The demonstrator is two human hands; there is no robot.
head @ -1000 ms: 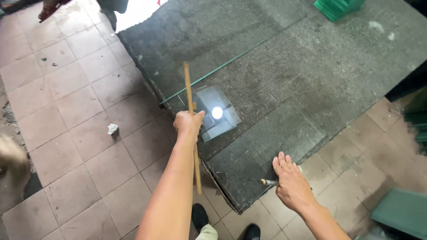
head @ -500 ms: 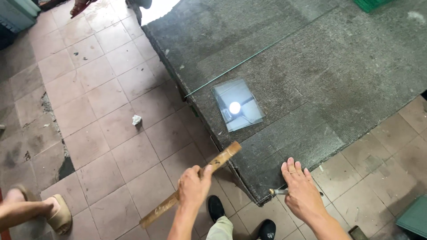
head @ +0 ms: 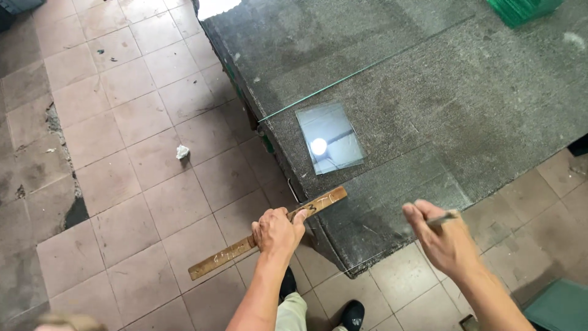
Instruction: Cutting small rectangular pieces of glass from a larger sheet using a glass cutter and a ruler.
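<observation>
My left hand (head: 277, 232) grips a long wooden ruler (head: 318, 201) near its middle, holding it slanted over the near left corner of the dark carpet-covered table (head: 429, 110). My right hand (head: 442, 240) is raised above the table's near edge with a thin pen-like tool (head: 442, 216) pinched in its fingers. A small rectangular pane of glass (head: 331, 137) lies flat on the table beyond both hands and reflects a bright lamp. A large clear glass sheet (head: 392, 184) lies on the carpet; its green edge line (head: 343, 81) runs across the table.
A tiled floor (head: 122, 159) with cracked, broken patches stretches to the left, with a crumpled white scrap (head: 182, 151) on it. A green crate (head: 523, 8) stands at the table's far right. A teal box (head: 560, 306) sits on the floor at lower right. My dark shoe (head: 352, 315) is below.
My left hand has swung the ruler off the table top and down to its near left corner. My right hand has lifted off the table edge, the thin tool in its fingers.
</observation>
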